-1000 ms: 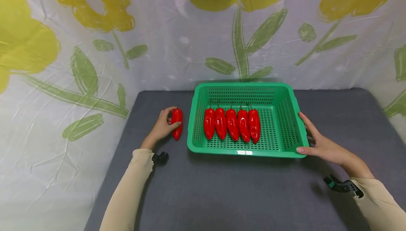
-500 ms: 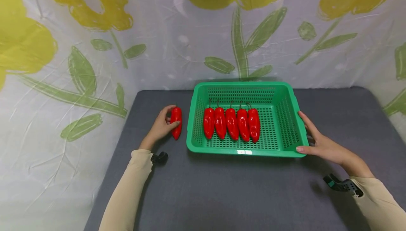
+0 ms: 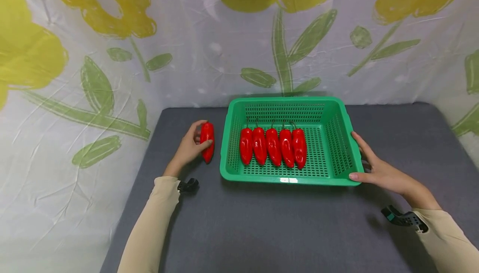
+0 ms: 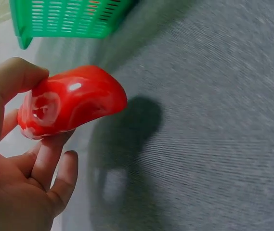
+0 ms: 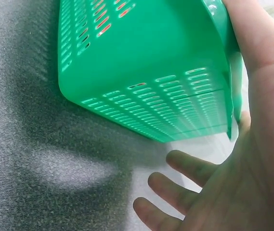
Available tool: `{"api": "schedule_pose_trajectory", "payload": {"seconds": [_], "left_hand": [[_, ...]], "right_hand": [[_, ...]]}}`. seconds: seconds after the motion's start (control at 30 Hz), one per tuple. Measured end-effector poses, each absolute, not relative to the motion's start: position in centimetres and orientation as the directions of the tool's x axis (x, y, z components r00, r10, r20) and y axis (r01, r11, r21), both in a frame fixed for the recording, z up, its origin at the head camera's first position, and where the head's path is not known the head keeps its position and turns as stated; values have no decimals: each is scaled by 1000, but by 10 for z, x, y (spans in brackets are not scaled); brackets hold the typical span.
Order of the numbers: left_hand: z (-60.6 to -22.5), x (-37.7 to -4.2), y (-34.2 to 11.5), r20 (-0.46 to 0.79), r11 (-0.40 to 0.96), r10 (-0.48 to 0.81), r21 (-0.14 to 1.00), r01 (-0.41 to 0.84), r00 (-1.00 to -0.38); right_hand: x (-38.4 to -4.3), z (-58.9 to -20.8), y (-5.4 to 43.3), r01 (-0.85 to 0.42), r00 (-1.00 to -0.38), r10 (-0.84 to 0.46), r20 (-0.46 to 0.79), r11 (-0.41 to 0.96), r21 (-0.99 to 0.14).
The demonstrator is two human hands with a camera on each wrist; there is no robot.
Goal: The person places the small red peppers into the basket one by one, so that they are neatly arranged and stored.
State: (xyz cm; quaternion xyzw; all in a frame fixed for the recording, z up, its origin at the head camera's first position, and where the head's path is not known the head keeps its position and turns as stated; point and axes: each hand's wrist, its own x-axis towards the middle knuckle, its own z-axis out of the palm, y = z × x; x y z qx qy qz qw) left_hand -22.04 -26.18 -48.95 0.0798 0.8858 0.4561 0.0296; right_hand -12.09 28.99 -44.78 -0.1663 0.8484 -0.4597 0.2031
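My left hand [image 3: 188,146] pinches a red pepper [image 3: 207,133] between thumb and fingers, left of the green basket [image 3: 288,182]. In the left wrist view the pepper [image 4: 79,101] hangs over the grey cloth, its shadow apart from it; its stem end is turned away. Inside the basket, several red peppers [image 3: 273,146] lie side by side in a row, stems toward the back. My right hand [image 3: 381,173] holds the basket's right end, thumb on the near corner of the rim. In the right wrist view three straight fingers [image 5: 173,187] stay clear below the rim.
Grey cloth [image 3: 280,231] covers the table. A white curtain with yellow flowers [image 3: 209,65] rises right behind the basket and along the left side. The basket's right part, beside the row of peppers, shows its bare slotted floor [image 3: 317,152].
My left hand has raised the pepper a little and shifted it slightly to the left and back. The right hand and the basket stay where they were.
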Motion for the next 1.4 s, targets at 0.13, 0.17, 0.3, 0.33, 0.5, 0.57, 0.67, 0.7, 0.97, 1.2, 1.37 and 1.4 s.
{"api": "schedule_pose_trajectory", "payload": {"seconds": [0.13,0.17,0.3,0.33,0.5,0.57,0.67,0.7,0.97,1.2,1.37,1.4], "left_hand": [[-481,-220,-261,61,565,173,811,150,-983],[-479,-220,-261,68,561,174,813,155,-982],[-474,-221,-259,82,549,179,819,169,-980],[-472,-221,-258,84,549,179,818,170,-980],[-458,-219,-253,115,573,171,796,194,-979],[-451,-217,-252,135,579,168,788,209,-976],[-440,-215,-250,156,570,164,791,223,-974],[-435,-214,-248,161,564,163,794,226,-973],[-404,-217,-227,195,514,204,813,274,-959],[-389,-217,-201,189,461,272,835,300,-944],[-379,-223,-178,198,433,321,839,330,-926],[-378,-223,-174,190,431,332,841,328,-924]], "right_hand": [[-121,-447,290,-93,-863,-467,-193,522,-848],[-121,-447,290,-92,-864,-465,-193,524,-847],[-120,-447,290,-87,-864,-461,-201,531,-843],[-120,-447,290,-85,-864,-461,-204,532,-843],[-119,-449,290,-81,-864,-460,-207,532,-843],[-119,-450,290,-81,-864,-459,-206,530,-844],[-118,-452,290,-76,-862,-463,-207,522,-850],[-117,-453,290,-75,-860,-465,-209,519,-851],[-117,-451,290,-78,-869,-451,-204,531,-844],[-120,-451,288,-57,-861,-454,-229,534,-844],[-121,-449,289,-62,-866,-450,-217,528,-847],[-120,-449,290,-60,-865,-451,-220,529,-847]]}}
